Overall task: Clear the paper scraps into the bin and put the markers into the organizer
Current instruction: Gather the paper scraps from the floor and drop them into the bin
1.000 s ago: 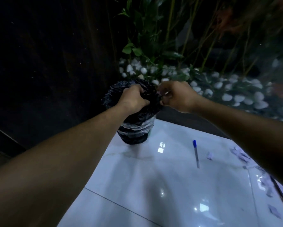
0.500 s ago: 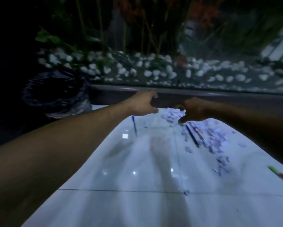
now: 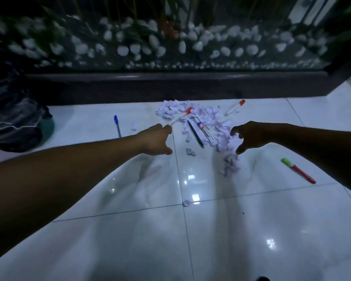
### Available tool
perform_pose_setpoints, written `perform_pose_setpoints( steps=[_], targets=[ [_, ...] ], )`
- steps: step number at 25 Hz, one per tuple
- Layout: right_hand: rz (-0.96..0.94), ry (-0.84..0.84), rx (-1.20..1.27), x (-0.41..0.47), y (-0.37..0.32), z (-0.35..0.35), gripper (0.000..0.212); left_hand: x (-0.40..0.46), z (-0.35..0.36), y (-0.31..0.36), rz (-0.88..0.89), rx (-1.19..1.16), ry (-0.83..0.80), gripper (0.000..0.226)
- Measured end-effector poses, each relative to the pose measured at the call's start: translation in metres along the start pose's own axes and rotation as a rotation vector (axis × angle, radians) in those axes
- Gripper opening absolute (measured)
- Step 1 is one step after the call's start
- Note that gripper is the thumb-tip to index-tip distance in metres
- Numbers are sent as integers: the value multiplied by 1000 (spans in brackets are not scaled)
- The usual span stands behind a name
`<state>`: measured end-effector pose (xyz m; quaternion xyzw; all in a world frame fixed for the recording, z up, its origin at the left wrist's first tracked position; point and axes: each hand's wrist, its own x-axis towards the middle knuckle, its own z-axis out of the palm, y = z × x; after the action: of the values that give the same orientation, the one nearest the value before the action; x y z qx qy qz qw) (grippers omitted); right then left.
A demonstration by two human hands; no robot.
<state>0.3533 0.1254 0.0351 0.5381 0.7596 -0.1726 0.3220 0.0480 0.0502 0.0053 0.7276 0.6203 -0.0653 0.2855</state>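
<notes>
- Fingers (image 3: 234, 131) of your right hand (image 3: 251, 136) are spread and curved like a claw, apart from each other and holding nothing, hovering over the near right edge of the paper scraps (image 3: 215, 122).
- Your left hand (image 3: 156, 138) reaches toward the left edge of that heap; its fingertips sit at the near end of the red-capped marker (image 3: 180, 116), but you cannot tell from here whether they touch or pinch it.
- Scraps lie heaped on the tiled floor (image 3: 251, 230) near its far edge, with a few strays trailing toward you.
- They look feather-light, soft and crumpled, so pinching 1 at a time will be slow; cup both hands from the 2 sides and squeeze the heap together.
- Glossy tile likely lets the scraps slide, which helps raking but lets loose ones escape.
- Markers and pens are stiff, light and smooth and will probably roll; take each by mid-barrel.
- 3 lie in the heap, including the black pen (image 3: 196, 134); a second red-capped marker (image 3: 234, 108) lies beyond the heap, the blue pen (image 3: 117, 125) to its left, and the green-capped marker (image 3: 298, 170) toward the right edge.
- Both forearms are stretched forward and low, palms down.
- Bin (image 3: 14, 114) with its black liner stands at the far left corner.
</notes>
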Motion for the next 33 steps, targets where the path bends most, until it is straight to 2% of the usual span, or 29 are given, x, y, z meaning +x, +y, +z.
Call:
perform_pose_setpoints(
  steps=[3, 7, 9, 11, 15, 18, 23, 25, 27, 29, 33],
  targets=[
    [18, 5, 18, 19, 22, 29, 101, 10, 37, 9, 39, 84, -81, 89],
    [-13, 125, 162, 46, 37, 40, 116, -4, 96, 34, 304, 261, -188, 107],
    [-39, 166, 217, 58, 40, 45, 116, -11, 120, 43, 405, 323, -216, 104],
    [-65, 187, 258, 70, 38, 51, 113, -9, 131, 47, 436, 318, -196, 90],
    [-84, 190, 177, 82, 31, 54, 101, 10, 128, 52, 453, 186, -83, 57],
    [-136, 173, 165, 75, 25, 56, 83, 34, 124, 55, 457, 146, -5, 44],
    [-292, 40, 129, 54, 10, 62, 65, 62, 100, 50, 382, 98, 202, 59],
    [-287, 115, 109, 50, 13, 56, 59, 67, 90, 44, 299, 75, 288, 67],
    [-235, 228, 120, 50, 22, 47, 63, 73, 85, 38, 168, 51, 266, 81],
    [-185, 257, 149, 54, 26, 43, 76, 76, 84, 33, 74, 34, 136, 90],
    [-152, 92, 90, 57, 19, 55, 97, 65, 94, 37, 156, -13, 4, 86]
  ],
)
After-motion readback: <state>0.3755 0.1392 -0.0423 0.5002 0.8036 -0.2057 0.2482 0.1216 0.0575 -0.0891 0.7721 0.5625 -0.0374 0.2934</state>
